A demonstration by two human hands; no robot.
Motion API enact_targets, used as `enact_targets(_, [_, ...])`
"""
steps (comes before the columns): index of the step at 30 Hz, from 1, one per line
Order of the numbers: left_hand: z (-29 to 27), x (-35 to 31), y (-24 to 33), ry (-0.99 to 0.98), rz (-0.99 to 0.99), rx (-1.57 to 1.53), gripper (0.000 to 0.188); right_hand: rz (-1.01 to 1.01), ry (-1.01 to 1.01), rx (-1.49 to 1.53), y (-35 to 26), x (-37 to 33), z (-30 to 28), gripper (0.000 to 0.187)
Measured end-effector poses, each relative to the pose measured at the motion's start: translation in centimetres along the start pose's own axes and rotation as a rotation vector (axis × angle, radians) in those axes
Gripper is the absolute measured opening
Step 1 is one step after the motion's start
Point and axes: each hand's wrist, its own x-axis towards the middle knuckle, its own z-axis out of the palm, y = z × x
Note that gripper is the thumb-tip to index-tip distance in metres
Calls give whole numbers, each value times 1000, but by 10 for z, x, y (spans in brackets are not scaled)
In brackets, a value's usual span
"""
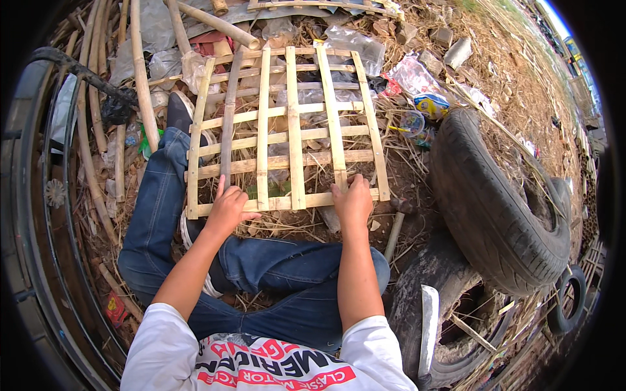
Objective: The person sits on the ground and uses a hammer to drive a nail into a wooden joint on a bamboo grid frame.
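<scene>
A lattice of crossed bamboo slats stands in front of me, its near edge by my bent legs. My left hand grips the near edge at the left, around the crossing with a darker, greyish slat. Toward the right end of that same edge, my right hand is closed around the slat crossing. The uprights run away from me and several cross slats span them, with litter and dry straw showing through the gaps. What lies under my fingers is hidden.
Two worn tyres, one upper and one lower, lie at my right, with a smaller tyre beyond. Bamboo poles lie at the far left beside a black metal frame. Another lattice lies at the top.
</scene>
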Motion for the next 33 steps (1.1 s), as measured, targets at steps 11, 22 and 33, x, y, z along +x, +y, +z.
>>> enact_targets(11, [-3,2,2,23,18,-31,53,-10,-43,-6,-2,1,1,42])
enact_targets(22, [-1,2,0,29,34,-15,53,-29,-50,3,-10,-2,7,42])
enact_targets(33, [1,2,-1,14,27,-18,53,-14,-46,26,-9,-5,6,42])
